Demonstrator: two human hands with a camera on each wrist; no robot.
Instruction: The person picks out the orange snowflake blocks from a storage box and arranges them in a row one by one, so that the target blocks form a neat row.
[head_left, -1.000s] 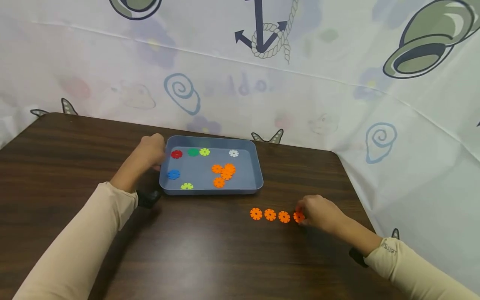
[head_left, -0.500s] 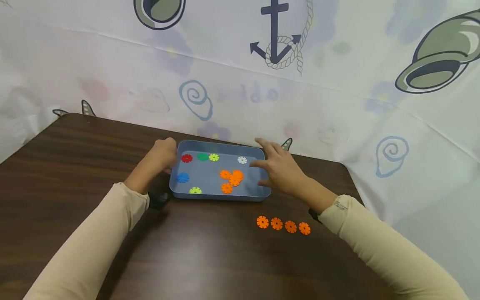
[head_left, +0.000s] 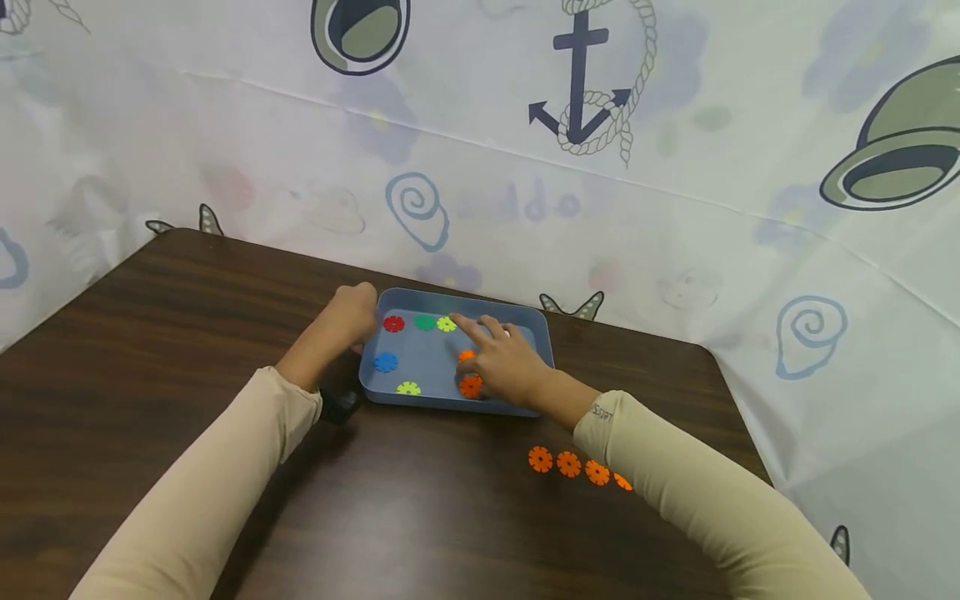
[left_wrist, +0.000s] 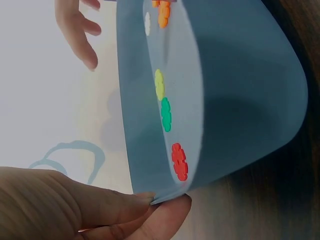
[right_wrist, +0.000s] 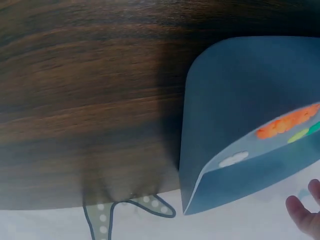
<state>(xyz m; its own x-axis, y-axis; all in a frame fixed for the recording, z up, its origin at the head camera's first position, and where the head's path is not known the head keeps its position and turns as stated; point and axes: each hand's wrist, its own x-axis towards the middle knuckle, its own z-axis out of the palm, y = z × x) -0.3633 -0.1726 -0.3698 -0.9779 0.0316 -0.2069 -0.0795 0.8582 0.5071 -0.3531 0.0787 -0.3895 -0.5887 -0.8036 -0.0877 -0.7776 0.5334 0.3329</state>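
My left hand (head_left: 347, 321) pinches the left wall of a blue-grey tray (head_left: 427, 406); in the left wrist view its thumb and fingers (left_wrist: 107, 205) grip the rim. Over the tray's right half, my right hand (head_left: 512, 365) reaches with spread fingers. Its thumb side is close above an orange notched disc (head_left: 471, 387), and other orange discs lie partly hidden under the hand. A red disc (head_left: 393, 323), a green disc (head_left: 425, 322), two yellow-green ones and a blue disc (head_left: 386, 362) lie inside too. A white disc (right_wrist: 233, 159) shows in the right wrist view.
Several orange discs (head_left: 568, 464) lie in a row on the dark wooden table (head_left: 420, 517), the rightmost partly covered by my right sleeve (head_left: 675, 483). A white printed cloth (head_left: 480, 125) hangs behind the table's back edge.
My right hand has let go of the rightmost disc in the row and moved left and away from me, over the tray. My left hand keeps its hold on the tray. The head view has shifted.
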